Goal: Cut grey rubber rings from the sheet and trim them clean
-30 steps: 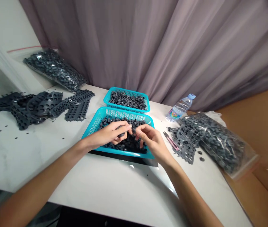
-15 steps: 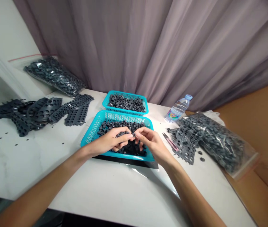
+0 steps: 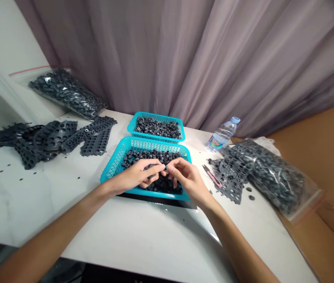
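Observation:
Above the nearer turquoise basket point(image 3: 110, 163), my left hand point(image 3: 144, 173) and my right hand point(image 3: 186, 175) meet with fingertips pinched. Between them is a small black rubber piece point(image 3: 166, 168), mostly covered by the fingers. More dark pieces show behind the curled fingers of my left hand; whether it holds them or they lie in the basket I cannot tell. Loose black ring-like pieces point(image 3: 137, 156) fill much of this basket. Behind it stands a second turquoise basket point(image 3: 130, 127) with similar pieces.
Left lie perforated black rubber sheets point(image 3: 48, 139) and a bag of black pieces point(image 3: 66, 92). Right are a water bottle point(image 3: 222, 133), pink-handled thread snips point(image 3: 212, 177), more perforated sheet point(image 3: 233, 184) and another full bag point(image 3: 279, 177). A curtain point(image 3: 143, 55) hangs behind the table.
The fingertips of both hands have shifted slightly around the small piece, which is now more covered. Both hands stay over the nearer basket.

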Demonstrator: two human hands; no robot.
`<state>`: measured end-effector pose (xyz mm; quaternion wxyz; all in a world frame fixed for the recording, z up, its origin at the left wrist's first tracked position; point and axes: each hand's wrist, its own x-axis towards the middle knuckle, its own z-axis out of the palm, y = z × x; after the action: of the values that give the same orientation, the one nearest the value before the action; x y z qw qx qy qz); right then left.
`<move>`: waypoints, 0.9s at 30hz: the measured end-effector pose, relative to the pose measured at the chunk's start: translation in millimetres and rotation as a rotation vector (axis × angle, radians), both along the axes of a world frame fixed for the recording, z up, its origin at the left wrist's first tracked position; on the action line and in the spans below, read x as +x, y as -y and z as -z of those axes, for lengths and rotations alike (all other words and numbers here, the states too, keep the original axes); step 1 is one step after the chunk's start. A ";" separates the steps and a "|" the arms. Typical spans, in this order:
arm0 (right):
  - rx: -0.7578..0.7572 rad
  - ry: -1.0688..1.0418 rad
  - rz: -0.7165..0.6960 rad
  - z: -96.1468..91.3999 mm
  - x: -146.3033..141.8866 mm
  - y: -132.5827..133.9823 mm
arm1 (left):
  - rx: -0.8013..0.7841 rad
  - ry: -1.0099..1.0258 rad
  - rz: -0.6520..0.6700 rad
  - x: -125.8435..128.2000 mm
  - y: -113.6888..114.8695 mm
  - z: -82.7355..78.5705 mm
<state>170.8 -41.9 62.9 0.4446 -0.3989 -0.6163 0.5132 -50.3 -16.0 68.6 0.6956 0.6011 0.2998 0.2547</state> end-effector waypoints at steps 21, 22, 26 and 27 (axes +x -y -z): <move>0.038 0.063 -0.013 -0.8 -1.8 3.4 | -0.066 0.002 0.016 -0.3 -0.5 -3.4; 0.042 0.064 -0.005 -0.7 -2.0 3.1 | -0.066 -0.001 0.020 0.0 -0.5 -3.3; 0.065 0.081 0.015 0.5 -2.0 2.1 | -0.069 0.000 0.035 1.3 0.0 -3.1; 0.068 0.085 0.016 0.7 -1.9 1.9 | -0.069 0.003 0.040 1.5 0.1 -3.2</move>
<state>168.9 -43.8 62.2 0.4353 -0.4101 -0.6486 0.4708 -48.8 -16.1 71.8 0.7213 0.5823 0.2952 0.2314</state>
